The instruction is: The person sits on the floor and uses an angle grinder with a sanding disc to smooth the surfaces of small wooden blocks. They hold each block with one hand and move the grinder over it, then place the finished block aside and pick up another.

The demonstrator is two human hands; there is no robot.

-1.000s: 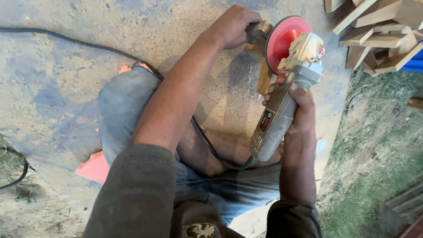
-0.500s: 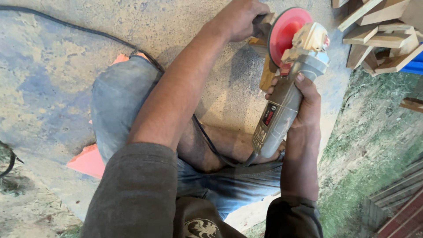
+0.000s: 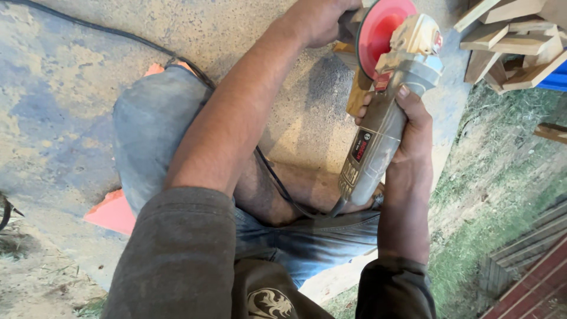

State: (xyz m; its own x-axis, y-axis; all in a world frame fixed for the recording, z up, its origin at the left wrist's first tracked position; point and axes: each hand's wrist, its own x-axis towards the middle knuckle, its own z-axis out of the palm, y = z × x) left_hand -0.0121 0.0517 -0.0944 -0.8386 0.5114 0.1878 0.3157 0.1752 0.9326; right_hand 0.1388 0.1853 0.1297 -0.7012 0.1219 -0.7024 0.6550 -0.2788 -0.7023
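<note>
Right now my right hand (image 3: pixel 407 133) wraps its fingers around the grey angle grinder with the red disc (image 3: pixel 384 100), upper right of frame; my left hand (image 3: pixel 322 20) grips a small tan wooden piece (image 3: pixel 358 88) against the disc.

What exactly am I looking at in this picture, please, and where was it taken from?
The camera sits on a person's head and looks down at their own arms and bent knee. The right hand grips the grey body of a power grinder, a hand tool with a spinning red disc. The left hand holds a small piece of wood against that disc. A black cord runs from the tool across the dusty concrete floor. A pile of cut wood blocks lies at the upper right, beside grass.
</note>
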